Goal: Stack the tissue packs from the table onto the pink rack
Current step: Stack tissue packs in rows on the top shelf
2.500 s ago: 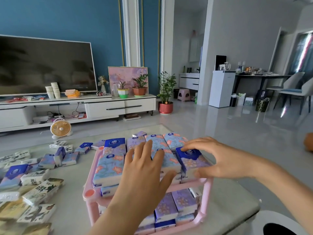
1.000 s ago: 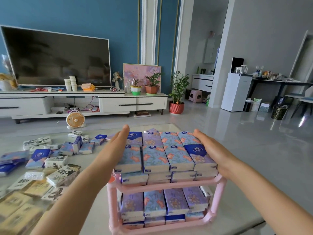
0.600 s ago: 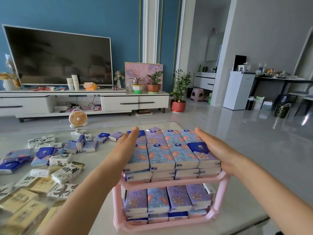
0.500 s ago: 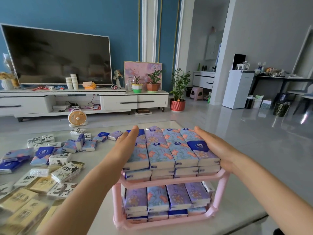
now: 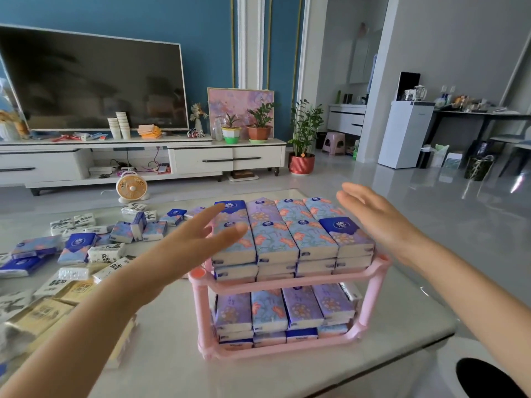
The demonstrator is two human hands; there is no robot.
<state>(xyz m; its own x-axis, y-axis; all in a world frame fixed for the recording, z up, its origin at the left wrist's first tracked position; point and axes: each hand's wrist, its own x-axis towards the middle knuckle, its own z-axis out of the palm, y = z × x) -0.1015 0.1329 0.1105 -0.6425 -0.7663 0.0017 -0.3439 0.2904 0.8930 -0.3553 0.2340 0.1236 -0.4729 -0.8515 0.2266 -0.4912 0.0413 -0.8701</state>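
Both your hands have come off the stack; left hand (image 5: 198, 242) and right hand (image 5: 379, 216) hover open, holding nothing; tissue packs (image 5: 290, 237) lie flush on the pink rack (image 5: 287, 285), probably for stability; loose packs (image 5: 77, 248) wait on the table (image 5: 172, 354).
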